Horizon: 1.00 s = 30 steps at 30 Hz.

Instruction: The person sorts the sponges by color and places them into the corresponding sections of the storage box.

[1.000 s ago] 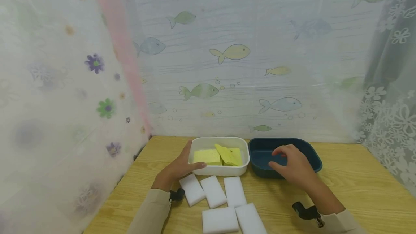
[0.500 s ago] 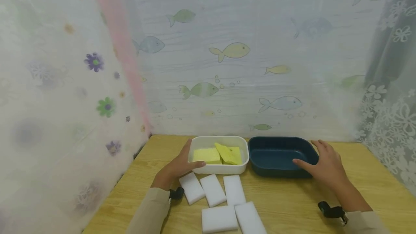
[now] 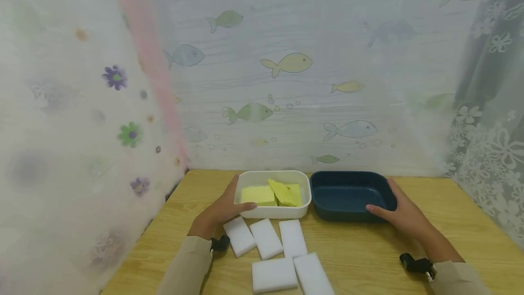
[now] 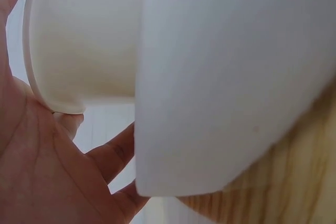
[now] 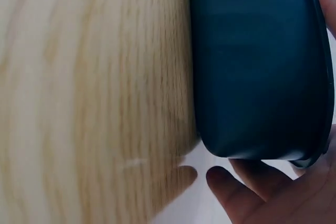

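Observation:
My left hand [image 3: 221,207] grips the left end of a white rectangular container [image 3: 282,213], thumb over the front rim and fingers along the end wall. Inside it lie several yellow sponge pieces [image 3: 257,196], one leaning on another. My right hand [image 3: 406,216] holds the right end of a dark blue container [image 3: 344,215], its thumb at the front rim. No contents show in this blue one. The left wrist view has the left palm against the white wall [image 4: 84,40], partly covered by a white block. In the right wrist view, fingers [image 5: 262,177] lie around the blue wall's end.
Several white sponge blocks [image 3: 273,275] lie on the wooden table [image 3: 360,258] in front of the white container. The two containers stand side by side near the table's back edge. A fish-patterned curtain [image 3: 286,104] hangs behind, with a flowered one [image 3: 61,149] at left.
My right hand has moved right from over the blue container to its right end and now holds it there. My left hand has stayed on the white container.

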### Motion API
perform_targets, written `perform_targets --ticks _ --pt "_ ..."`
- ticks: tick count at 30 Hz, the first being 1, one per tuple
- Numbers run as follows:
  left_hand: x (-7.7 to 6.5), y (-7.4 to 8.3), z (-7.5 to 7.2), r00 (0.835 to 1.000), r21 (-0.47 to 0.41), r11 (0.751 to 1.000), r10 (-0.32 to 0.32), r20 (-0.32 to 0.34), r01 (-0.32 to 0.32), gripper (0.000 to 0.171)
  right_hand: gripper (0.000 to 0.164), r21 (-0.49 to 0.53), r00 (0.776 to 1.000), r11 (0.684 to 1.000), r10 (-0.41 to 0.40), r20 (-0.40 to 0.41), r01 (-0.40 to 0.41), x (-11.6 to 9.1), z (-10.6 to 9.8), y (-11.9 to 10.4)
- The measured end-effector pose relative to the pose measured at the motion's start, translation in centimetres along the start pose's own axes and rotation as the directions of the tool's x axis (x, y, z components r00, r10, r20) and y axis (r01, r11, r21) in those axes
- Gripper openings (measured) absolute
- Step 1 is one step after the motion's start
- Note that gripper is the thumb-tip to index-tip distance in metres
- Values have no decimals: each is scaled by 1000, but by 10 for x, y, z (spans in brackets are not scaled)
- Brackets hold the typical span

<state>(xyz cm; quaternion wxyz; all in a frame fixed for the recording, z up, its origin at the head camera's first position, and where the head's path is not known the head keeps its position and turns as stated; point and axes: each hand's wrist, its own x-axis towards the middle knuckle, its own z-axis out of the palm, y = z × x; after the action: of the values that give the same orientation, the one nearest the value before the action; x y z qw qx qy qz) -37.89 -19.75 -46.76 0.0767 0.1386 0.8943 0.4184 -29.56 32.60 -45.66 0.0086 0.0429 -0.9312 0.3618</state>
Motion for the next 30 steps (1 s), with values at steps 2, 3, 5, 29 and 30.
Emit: perform_targets --ticks 2,3,5,29,30 --pt "1 2 -1 1000 10 1000 6 2 -6 128 120 13 1000 1000 -8 -6 8 -1 1 1" --pt "1 3 -2 1000 19 1000 11 1 -11 129 120 21 1000 1000 -12 -10 12 -1 2 1" --pt "2 4 -4 1000 54 998 22 -1 -22 130 120 37 1000 999 -19 -13 20 0 4 2" --pt "-59 27 -36 992 344 937 93 -90 -56 119 117 75 999 997 -37 -3 37 1 5 3" --pt "-61 24 -38 994 324 945 77 -82 -47 119 117 79 999 996 -37 -3 37 1 5 3"
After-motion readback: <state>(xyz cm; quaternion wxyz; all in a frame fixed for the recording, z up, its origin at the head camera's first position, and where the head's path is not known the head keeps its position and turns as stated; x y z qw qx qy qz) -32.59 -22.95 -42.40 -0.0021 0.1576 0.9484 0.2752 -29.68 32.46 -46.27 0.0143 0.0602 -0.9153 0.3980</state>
